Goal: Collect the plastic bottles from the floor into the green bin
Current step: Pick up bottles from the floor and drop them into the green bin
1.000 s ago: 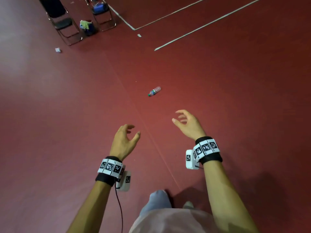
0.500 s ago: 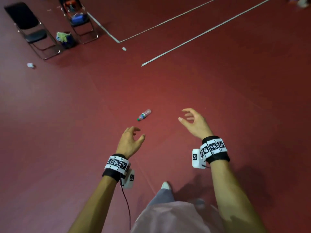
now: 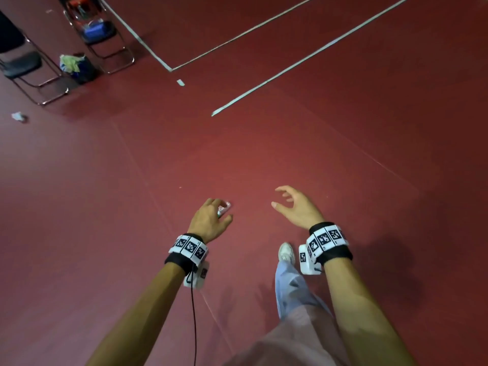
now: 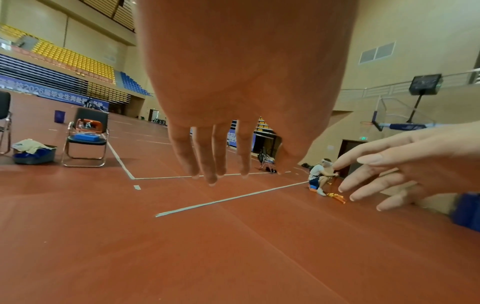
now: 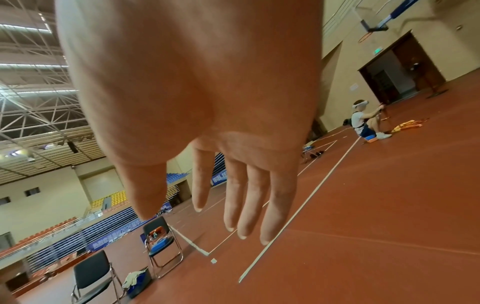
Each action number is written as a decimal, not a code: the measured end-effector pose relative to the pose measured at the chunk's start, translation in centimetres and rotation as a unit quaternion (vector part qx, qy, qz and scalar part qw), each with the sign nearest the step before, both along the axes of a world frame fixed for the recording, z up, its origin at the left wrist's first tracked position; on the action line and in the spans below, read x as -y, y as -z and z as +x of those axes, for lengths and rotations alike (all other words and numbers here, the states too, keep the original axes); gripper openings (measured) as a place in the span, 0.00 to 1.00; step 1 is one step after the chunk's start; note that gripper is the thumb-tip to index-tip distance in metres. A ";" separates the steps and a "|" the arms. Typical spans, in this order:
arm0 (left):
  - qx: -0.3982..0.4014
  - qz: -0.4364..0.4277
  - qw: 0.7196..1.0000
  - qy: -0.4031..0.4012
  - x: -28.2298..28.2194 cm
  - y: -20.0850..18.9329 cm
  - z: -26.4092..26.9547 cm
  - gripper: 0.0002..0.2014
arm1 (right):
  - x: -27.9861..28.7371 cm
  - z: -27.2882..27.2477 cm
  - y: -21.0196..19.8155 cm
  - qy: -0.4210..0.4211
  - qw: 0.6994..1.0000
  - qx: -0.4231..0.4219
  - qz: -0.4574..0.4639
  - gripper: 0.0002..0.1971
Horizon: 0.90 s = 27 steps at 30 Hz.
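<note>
Red sports flooring (image 3: 343, 154) fills the head view, and on it lies a small plastic bottle (image 3: 224, 207), mostly hidden behind the left hand (image 3: 208, 220). That hand reaches forward, palm down, above the bottle; the left wrist view shows its fingers (image 4: 210, 156) hanging nearly straight and spread, holding nothing. The right hand (image 3: 298, 207) is held out beside it, well apart from the bottle, fingers (image 5: 249, 197) loosely extended and empty. Both forearms stretch forward.
</note>
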<state>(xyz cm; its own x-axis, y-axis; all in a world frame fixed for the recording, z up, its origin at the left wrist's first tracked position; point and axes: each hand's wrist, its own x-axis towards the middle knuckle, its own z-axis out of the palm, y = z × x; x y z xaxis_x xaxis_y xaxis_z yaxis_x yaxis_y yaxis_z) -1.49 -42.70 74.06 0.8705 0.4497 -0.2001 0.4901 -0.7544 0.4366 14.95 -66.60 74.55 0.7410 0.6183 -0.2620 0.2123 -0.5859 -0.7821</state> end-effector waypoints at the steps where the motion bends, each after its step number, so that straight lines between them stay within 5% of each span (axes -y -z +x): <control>1: -0.011 0.010 1.000 0.000 -1.5 0.3 2.2 0.19 | -1.6 2.8 0.5 -0.013 1.000 -0.003 -0.008 0.21; 9: -0.198 0.103 0.973 0.063 -11.1 4.6 15.6 0.22 | -13.0 19.8 5.9 -0.113 0.987 -0.013 -0.115 0.22; 15: -0.333 0.107 0.936 0.033 -16.8 11.0 19.2 0.29 | -19.8 24.9 13.2 -0.311 0.908 0.006 -0.281 0.27; 20: -0.375 0.065 0.923 -0.064 -21.0 20.7 20.2 0.33 | -22.2 29.6 22.7 -0.326 0.868 0.019 -0.375 0.31; 27: -0.397 0.009 0.911 -0.112 -25.4 39.8 20.7 0.38 | -29.3 33.0 39.2 -0.317 0.864 -0.001 -0.391 0.37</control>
